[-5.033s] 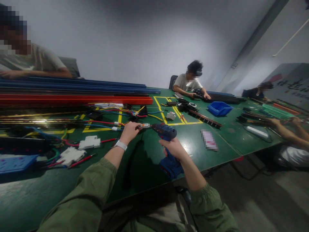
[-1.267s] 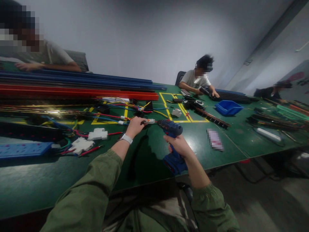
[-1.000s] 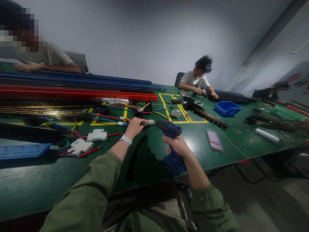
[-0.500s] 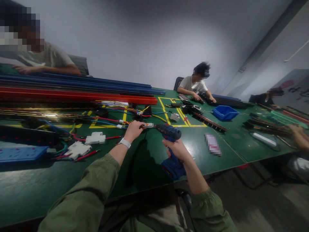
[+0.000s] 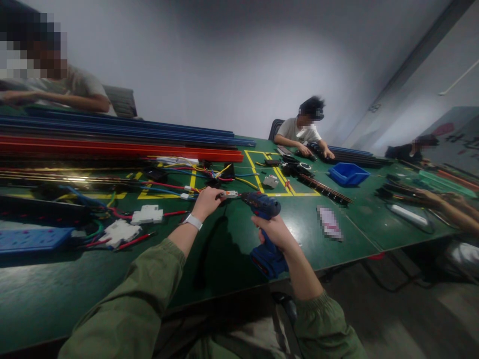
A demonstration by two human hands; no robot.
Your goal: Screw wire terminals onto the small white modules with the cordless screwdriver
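My left hand (image 5: 208,202) pinches a small white block with an orange mark, which looks like a circuit breaker (image 5: 231,194). In my right hand (image 5: 276,232) is a blue cordless drill (image 5: 266,205), its fingers wrapped round the handle. The drill's tip points left and meets, or nearly meets, the breaker's right end; actual contact is too small to make out. Red and blue wires (image 5: 168,188) with white connectors end beside my left hand. Two more white breakers (image 5: 147,214) with thick red leads lie to the left on the green table (image 5: 224,269).
Blue rails (image 5: 149,130) and an orange-red rail (image 5: 123,151) lie along the back left. A blue power strip (image 5: 33,239) is at the left. Right of the drill are a blue bin (image 5: 348,174), a black strip (image 5: 325,189) and a white breaker (image 5: 270,181). Co-workers sit around the table.
My hands, the breaker and the drill stay nearly still. The person at the far left has drawn their hand leftward, and the hands at the right edge have shifted left.
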